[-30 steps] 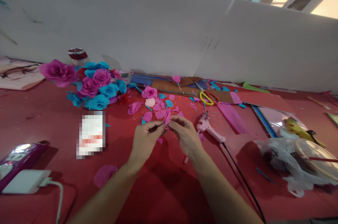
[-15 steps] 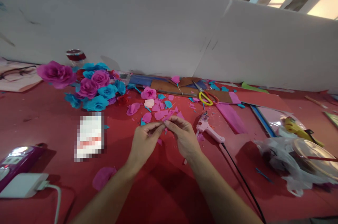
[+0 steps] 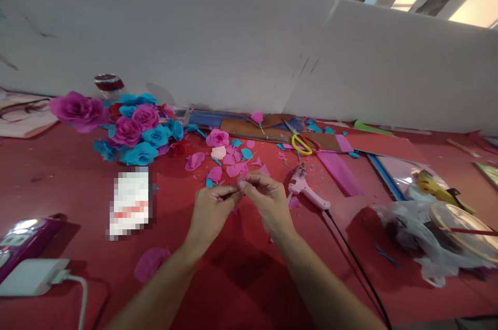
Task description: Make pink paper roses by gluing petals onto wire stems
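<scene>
Between the fingertips of both hands is a small pink paper petal [image 3: 244, 173], its lower part hidden by the fingers. My left hand [image 3: 212, 210] is closed in a pinch at its lower left side. My right hand [image 3: 268, 203] pinches it from the right, thumb against curled fingers. Just beyond the hands, loose pink petals [image 3: 234, 169] lie scattered on the red table with a few blue scraps. A pink paper rose [image 3: 217, 138] rests behind them. Right of my right hand lies a pink hot glue gun [image 3: 307, 191], its nozzle resting toward the hand.
Pink and blue paper flowers [image 3: 134, 130] stand in a bunch at the left. Yellow-handled scissors [image 3: 301, 144] lie on brown paper at the back. A power strip [image 3: 29, 236] and white charger [image 3: 35, 276] are at the left edge. A plastic bag [image 3: 412, 231] sits at the right.
The fingertips have shifted slightly, and more of the pink petal now stands up above them. My right fingers are a little more curled. The view has moved slightly.
</scene>
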Tool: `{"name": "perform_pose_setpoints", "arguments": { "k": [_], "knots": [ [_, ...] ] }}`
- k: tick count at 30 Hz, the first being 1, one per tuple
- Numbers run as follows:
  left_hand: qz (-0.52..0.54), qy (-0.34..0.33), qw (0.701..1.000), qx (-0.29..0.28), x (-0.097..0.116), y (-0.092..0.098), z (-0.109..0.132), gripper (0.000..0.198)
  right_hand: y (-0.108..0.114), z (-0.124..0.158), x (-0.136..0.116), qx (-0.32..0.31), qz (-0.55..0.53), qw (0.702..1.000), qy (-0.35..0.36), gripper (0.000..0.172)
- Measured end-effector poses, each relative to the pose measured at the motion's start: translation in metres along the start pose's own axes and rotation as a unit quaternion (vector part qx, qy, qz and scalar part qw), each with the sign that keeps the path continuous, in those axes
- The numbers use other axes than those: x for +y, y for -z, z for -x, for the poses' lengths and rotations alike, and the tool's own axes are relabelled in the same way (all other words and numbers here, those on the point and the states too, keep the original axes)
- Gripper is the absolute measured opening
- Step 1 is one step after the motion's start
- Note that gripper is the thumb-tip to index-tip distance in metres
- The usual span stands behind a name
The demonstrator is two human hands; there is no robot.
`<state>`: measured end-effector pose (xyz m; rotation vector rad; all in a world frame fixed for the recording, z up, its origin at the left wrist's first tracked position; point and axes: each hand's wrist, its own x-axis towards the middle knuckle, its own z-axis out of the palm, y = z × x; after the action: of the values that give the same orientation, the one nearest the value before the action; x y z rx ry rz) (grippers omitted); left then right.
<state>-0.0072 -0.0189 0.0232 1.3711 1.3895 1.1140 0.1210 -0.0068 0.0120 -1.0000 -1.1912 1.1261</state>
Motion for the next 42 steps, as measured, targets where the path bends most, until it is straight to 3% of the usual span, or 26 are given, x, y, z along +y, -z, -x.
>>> {"name": "perform_pose_setpoints", "arguments": {
  "k": [5,13,20,25,29,33,35,38,42],
  "knots": [
    [-0.026,0.000,0.999,0.036,0.000,0.000,0.001,0.013,-0.002,0.003,-0.005,0.022,0.072,0.996,0.048,0.002],
    [-0.025,-0.015,0.994,0.101,-0.004,-0.004,0.003,0.008,-0.005,0.007,-0.005,0.016,0.073,0.996,0.054,0.005],
    [0.035,-0.017,0.998,0.044,0.000,-0.005,0.000,0.014,-0.004,0.007,-0.007,0.005,0.107,0.992,0.066,0.019],
    [0.042,-0.018,0.999,-0.005,0.001,-0.003,-0.001,0.017,0.000,0.002,-0.003,-0.040,-0.001,0.999,0.008,0.019],
    [0.062,-0.001,0.998,-0.019,-0.003,-0.004,-0.002,0.014,-0.001,0.000,0.000,-0.084,-0.115,0.988,-0.056,0.020],
    [0.075,0.024,0.997,-0.010,-0.005,-0.004,-0.003,0.015,-0.002,0.002,-0.007,-0.109,-0.121,0.985,-0.051,0.016],
    [0.074,0.026,0.997,-0.006,-0.006,-0.003,-0.002,0.014,-0.003,0.003,-0.011,-0.097,-0.091,0.990,-0.033,0.017],
    [0.075,0.020,0.997,-0.007,-0.007,-0.004,-0.001,0.015,-0.006,0.005,-0.013,-0.028,-0.052,0.998,-0.021,0.028],
    [0.062,0.022,0.998,-0.012,-0.010,-0.008,0.000,0.016,-0.009,0.008,-0.012,0.058,-0.023,0.998,-0.033,0.017]
  ]
}}
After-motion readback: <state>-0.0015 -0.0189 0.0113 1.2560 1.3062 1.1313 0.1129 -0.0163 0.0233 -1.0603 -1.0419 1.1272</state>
